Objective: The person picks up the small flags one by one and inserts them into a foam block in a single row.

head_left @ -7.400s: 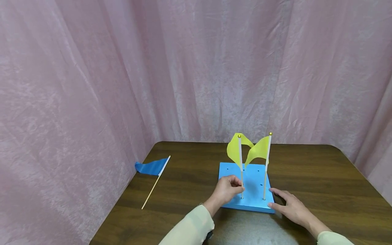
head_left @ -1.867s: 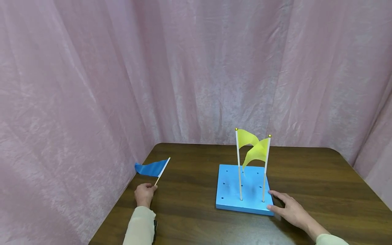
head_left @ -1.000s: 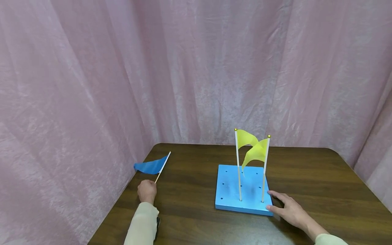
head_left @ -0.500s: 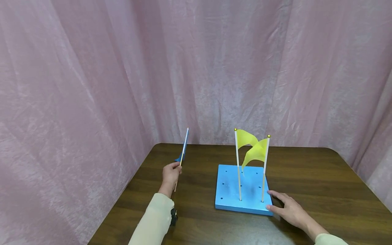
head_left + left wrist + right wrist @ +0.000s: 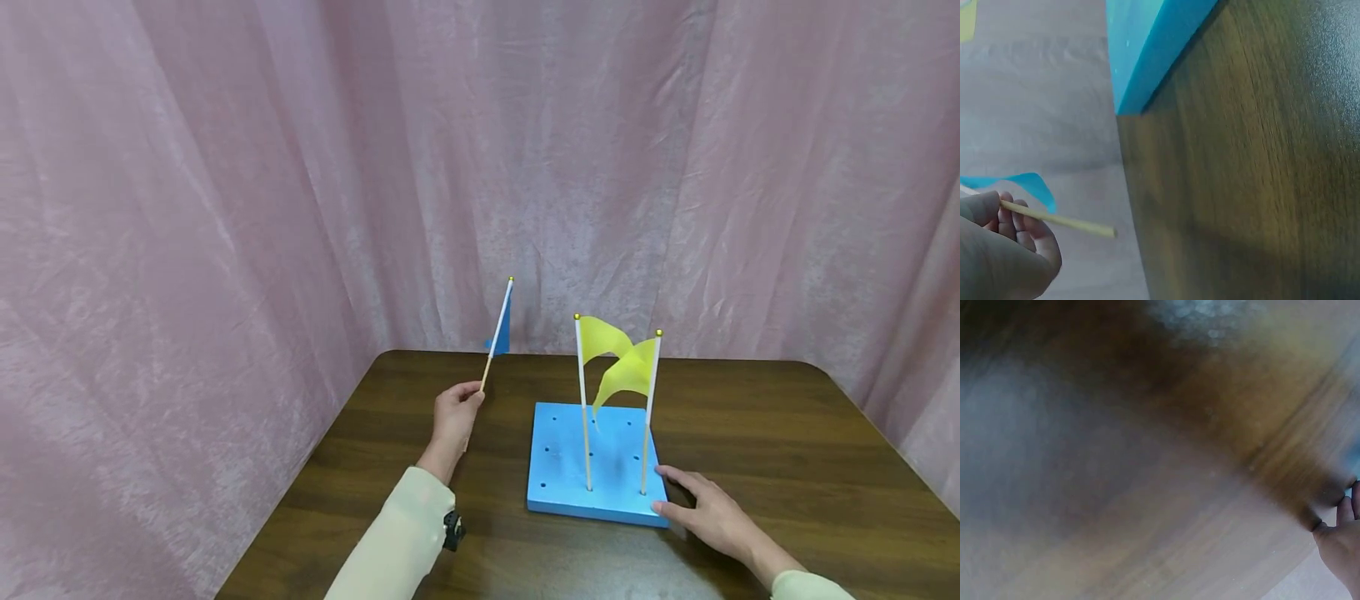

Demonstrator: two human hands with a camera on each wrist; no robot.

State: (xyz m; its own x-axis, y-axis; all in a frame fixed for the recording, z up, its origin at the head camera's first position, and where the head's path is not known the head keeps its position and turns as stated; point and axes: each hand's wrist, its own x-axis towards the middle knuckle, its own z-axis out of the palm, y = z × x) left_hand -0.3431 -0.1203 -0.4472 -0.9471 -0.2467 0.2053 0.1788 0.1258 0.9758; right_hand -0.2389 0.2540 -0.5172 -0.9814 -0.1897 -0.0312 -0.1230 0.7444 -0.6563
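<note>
In the head view my left hand [image 5: 454, 419] pinches the wooden stick of a blue flag [image 5: 502, 329], held tilted above the table left of the board. The left wrist view shows the stick's bare lower end [image 5: 1088, 226] sticking out past the fingers. A light blue board [image 5: 566, 505] with small holes lies on the table. Two yellow flags, a left one [image 5: 600, 338] and a right one [image 5: 632, 371], stand in holes along its front side. My right hand [image 5: 708, 508] rests at the board's right edge, its fingers extended and touching it.
The brown wooden table [image 5: 780, 450] has rounded far corners. A pink curtain [image 5: 480, 183] hangs behind it and along its left side. A black band [image 5: 453, 531] is at my left sleeve. Bare holes show in the board's left and back parts.
My left hand has left the front yellow flag's stick, picked up the blue flag from the table's left, raised it upright and carried it right. My right hand stays at the board's edge.
</note>
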